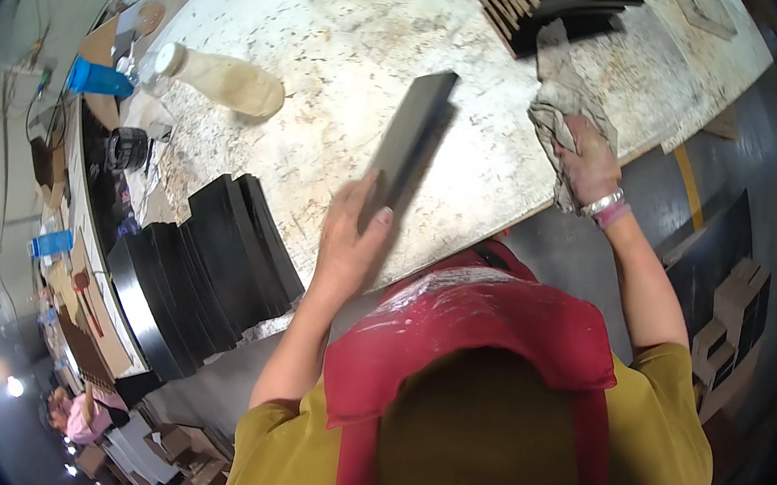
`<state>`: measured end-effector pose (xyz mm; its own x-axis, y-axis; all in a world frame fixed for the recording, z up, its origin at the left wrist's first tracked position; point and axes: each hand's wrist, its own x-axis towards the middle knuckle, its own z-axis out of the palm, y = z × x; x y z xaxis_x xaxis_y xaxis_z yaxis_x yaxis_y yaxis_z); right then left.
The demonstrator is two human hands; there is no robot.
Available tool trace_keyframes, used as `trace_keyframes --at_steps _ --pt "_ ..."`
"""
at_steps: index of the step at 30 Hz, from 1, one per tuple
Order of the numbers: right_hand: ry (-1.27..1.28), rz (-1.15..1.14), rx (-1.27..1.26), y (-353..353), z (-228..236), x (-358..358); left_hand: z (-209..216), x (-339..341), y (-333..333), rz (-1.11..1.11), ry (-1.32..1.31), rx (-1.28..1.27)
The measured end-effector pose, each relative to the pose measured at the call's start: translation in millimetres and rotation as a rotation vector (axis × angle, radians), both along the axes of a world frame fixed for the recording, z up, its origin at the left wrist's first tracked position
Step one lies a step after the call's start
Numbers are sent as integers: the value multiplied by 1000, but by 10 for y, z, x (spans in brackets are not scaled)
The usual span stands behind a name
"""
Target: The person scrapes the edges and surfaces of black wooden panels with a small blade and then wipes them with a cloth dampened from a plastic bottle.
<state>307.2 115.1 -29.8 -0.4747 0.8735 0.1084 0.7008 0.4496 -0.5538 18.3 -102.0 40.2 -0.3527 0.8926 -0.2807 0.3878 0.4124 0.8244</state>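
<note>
My left hand (350, 243) grips the near end of a narrow dark board (409, 130), which stands on its long edge over the white, stained worktable (355, 28). Crumpled in my right hand (593, 165) is a grey, dirty rag (570, 96), close to the table's right front edge. Its far end reaches up to a stack of black boards with brown edges (529, 14). To the left of my left hand, several black boards (213, 266) stand in a leaning row.
A plastic bottle of cloudy pale liquid (229, 83) lies at the table's left, near a blue container (100, 78) and a black tape-like roll (128, 149). Cardboard boxes (735, 311) sit on the floor at right. Another person (86, 414) is far off at lower left.
</note>
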Motion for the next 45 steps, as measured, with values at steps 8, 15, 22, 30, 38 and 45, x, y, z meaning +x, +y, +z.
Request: trace_keyframes --at_steps 8,15,22,30,38,45 --pt "-100 -46 -87 48 125 -99 -307 -80 -220 -154 794 55" --pt "-185 -104 -138 23 299 -204 -361 -158 47 -183 714 68" --pt "-10 205 89 14 340 -636 -478 -171 -70 18 772 393" --pt "151 498 -164 -164 1114 -1480 -259 -250 -131 183 822 541" --pt "895 309 -1371 -821 867 -1909 -118 -114 -103 181 624 512" --pt "1058 85 -1385 -375 171 -1792 746 -1112 425 483 662 573"
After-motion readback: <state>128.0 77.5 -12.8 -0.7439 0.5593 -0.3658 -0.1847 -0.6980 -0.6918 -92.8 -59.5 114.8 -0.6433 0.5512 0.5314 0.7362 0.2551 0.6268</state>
